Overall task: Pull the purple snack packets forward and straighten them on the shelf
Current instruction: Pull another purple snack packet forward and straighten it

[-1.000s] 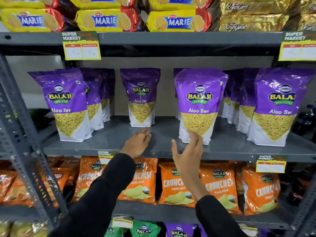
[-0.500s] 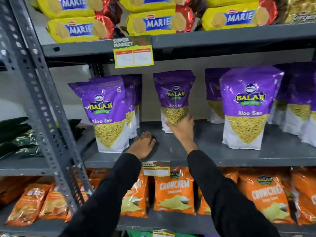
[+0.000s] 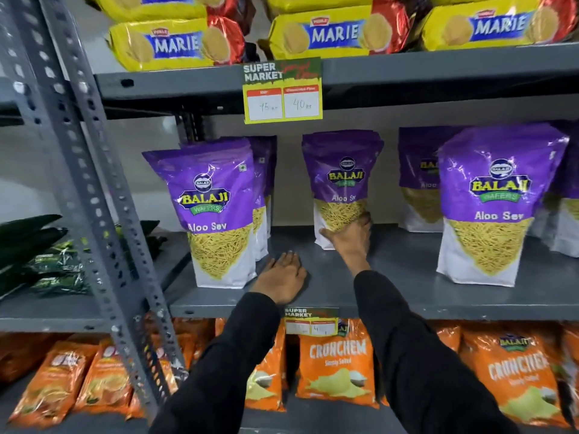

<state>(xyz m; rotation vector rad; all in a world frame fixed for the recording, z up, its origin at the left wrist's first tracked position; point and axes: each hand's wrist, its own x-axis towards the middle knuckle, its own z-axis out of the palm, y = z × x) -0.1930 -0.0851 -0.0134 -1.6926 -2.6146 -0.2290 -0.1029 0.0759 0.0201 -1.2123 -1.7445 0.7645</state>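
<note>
One right hand — one purple packet

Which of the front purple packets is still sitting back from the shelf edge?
The middle Aloo Sev packet, which the right hand grips at its base. The left packet and right packet stand closer to the shelf front edge.

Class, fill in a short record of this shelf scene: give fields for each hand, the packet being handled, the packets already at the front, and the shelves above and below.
right hand: gripping the bottom of the middle purple packet
left hand: flat on the grey shelf, palm down, holding nothing
handled packet: upright, set back from the shelf edge
front packets: left front packet and right front packet, both upright
shelf above: yellow Marie biscuit packs
shelf below: orange Crunchem bags
</note>
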